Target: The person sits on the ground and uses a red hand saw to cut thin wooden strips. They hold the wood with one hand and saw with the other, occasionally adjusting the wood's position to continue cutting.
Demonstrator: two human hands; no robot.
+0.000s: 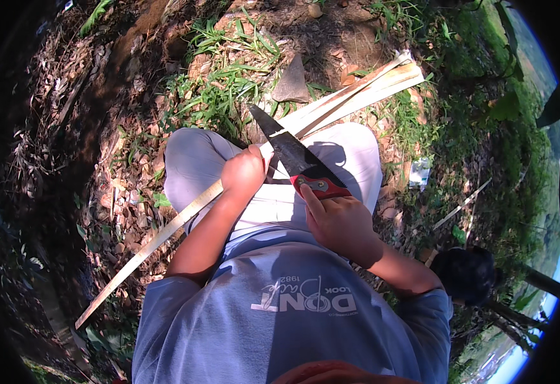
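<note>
My left hand (pixel 243 171) is closed around a long pale strip of split wood or bamboo (pixel 150 248), which slants across my lap from lower left to upper right. In my right hand (pixel 342 223) is the red handle of a handsaw (pixel 296 153), with the index finger laid along the handle's side. The saw's dark blade crosses the strip just beyond my left hand, its tip pointing away to the upper left. Whether the teeth touch the wood I cannot tell. Beyond the blade, the pale wood spreads into wider pieces (pixel 356 96).
A pointed stone (pixel 291 82) stands in front of my knees, beside grass tufts (pixel 219 83). Dry leaves cover the ground. A clear and white packet (pixel 419 173) lies right of my knee. A dark rounded thing (pixel 464 275) is by my right elbow. Greenery slopes down at right.
</note>
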